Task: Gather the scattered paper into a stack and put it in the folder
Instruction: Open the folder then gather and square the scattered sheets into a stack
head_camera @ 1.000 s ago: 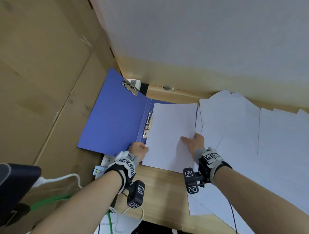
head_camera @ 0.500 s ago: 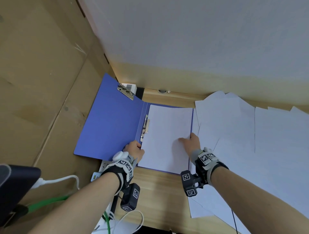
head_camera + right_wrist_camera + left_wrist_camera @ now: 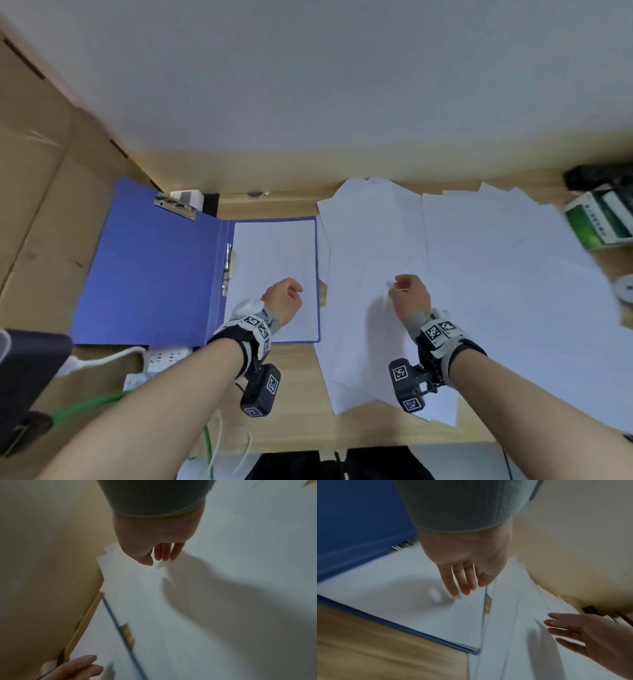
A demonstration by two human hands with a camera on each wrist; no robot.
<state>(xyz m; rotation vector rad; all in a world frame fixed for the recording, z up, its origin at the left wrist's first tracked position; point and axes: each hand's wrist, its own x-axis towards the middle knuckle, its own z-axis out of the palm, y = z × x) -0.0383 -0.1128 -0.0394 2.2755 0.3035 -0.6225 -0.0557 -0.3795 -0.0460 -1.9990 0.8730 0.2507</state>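
Observation:
A blue folder (image 3: 150, 267) lies open on the left of the wooden desk, with white paper (image 3: 274, 246) lying flat in its right half. My left hand (image 3: 297, 290) hovers just above that paper, fingers straight and loose, holding nothing (image 3: 462, 586). To the right, several loose sheets (image 3: 479, 260) lie overlapping across the desk. My right hand (image 3: 393, 284) is over the sheets nearest the folder. Its thumb and fingertips (image 3: 162, 557) meet at the corner of one sheet, which curls up off the pile (image 3: 544, 639).
A green-and-white box (image 3: 599, 219) and a black object (image 3: 599, 176) sit at the far right. A white power strip (image 3: 168, 356) with cables lies at the desk's front left, beside a dark object (image 3: 27, 377). Cardboard (image 3: 41, 205) stands on the left, a wall behind.
Both hands have let go of the sheet, which now lies in the folder. My right hand has moved right onto the loose sheets. My left hand has lifted off the page.

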